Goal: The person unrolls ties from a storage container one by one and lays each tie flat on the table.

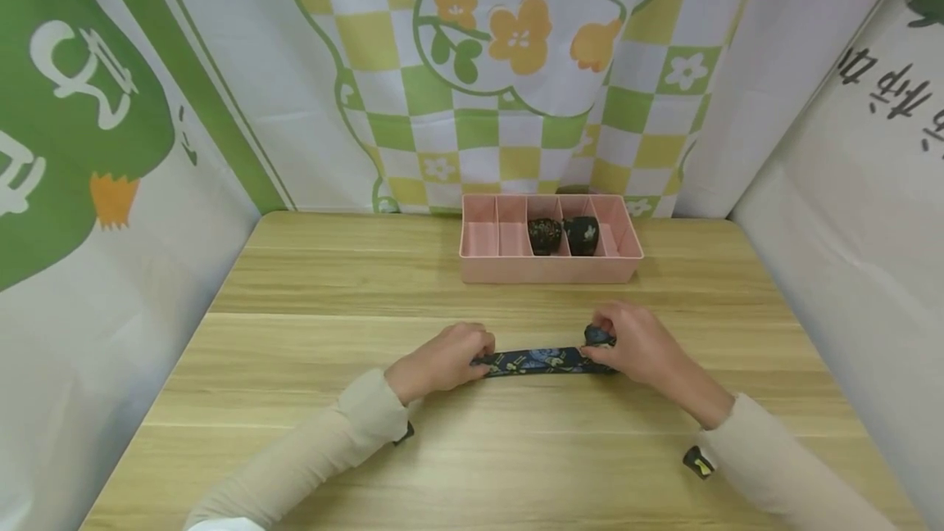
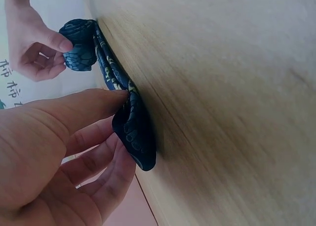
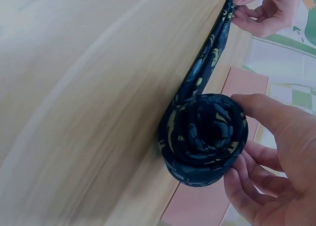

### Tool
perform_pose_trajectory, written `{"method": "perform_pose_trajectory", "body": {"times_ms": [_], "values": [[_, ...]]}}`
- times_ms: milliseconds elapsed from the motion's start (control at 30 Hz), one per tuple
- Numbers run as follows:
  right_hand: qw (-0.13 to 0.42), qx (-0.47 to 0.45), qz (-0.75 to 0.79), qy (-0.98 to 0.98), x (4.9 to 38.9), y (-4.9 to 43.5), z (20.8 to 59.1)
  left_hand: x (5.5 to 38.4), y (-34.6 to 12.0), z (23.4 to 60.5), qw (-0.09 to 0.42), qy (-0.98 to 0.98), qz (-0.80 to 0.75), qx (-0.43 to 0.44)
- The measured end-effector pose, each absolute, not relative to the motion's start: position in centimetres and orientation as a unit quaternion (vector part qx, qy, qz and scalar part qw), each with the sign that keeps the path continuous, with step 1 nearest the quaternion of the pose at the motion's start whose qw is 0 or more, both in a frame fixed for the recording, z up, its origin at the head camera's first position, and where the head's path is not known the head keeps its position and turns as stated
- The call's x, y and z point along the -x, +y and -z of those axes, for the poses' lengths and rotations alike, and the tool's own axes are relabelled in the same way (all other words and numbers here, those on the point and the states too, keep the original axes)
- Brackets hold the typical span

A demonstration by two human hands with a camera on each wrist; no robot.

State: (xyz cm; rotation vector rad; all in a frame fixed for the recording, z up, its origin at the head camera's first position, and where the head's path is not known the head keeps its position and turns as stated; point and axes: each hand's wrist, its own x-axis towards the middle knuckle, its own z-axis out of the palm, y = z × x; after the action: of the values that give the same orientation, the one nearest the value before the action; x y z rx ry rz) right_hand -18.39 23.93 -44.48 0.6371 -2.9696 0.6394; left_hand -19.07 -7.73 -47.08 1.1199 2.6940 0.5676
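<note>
Dark blue patterned fabric (image 1: 542,360) spans the gap between both hands: the left hand (image 1: 451,355) pinches its flat end, apparently for tension; the right hand (image 1: 640,344) grips its coil (image 3: 202,154), probably against unrolling. Beyond them sits a pink divided box (image 1: 549,270).

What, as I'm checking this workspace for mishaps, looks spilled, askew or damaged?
Nothing stands out. The partly rolled dark-blue cloth runs between the left hand and right hand, and two dark bundles sit inside the divided pink box. No spill or damage shows.
</note>
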Motion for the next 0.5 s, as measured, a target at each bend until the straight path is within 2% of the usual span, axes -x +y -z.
{"method": "perform_pose_trajectory", "body": {"times_ms": [500], "values": [[0.02,-0.187,-0.21,-0.96,18.0,26.7,44.0,19.0,-7.9,47.2,0.087,0.905,-0.19,-0.372]]}}
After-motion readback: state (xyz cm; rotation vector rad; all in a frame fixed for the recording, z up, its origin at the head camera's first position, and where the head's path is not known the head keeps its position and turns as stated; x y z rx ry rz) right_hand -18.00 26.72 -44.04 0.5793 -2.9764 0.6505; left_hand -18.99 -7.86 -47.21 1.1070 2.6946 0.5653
